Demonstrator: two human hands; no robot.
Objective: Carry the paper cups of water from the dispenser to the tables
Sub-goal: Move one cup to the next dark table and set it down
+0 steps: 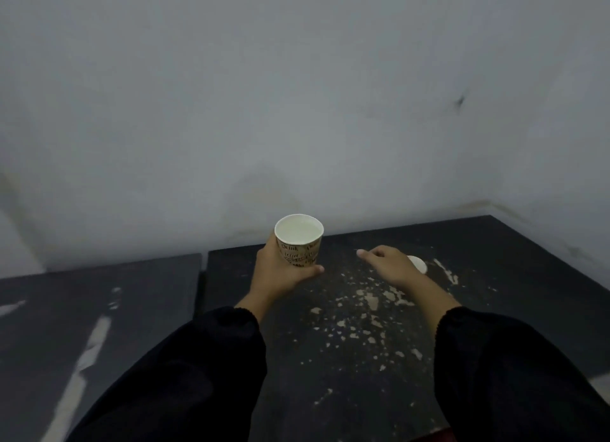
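So two cups: left hand [280, 273] wrapped one paper cup [299, 240] near the tabletop's [495, 260] back edge; right hand [389, 265] hovered open, hiding the second cup [418, 264].

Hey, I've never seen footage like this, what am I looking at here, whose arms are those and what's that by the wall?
This is one picture from a camera worn on a person's head, looking down at their own arms in dark sleeves. There is no machine. The left hand holds an upright printed paper cup of water in a firm grip over a scuffed dark table by a white wall. The right hand is open and holds nothing. Just behind it sits a second white cup, mostly hidden.
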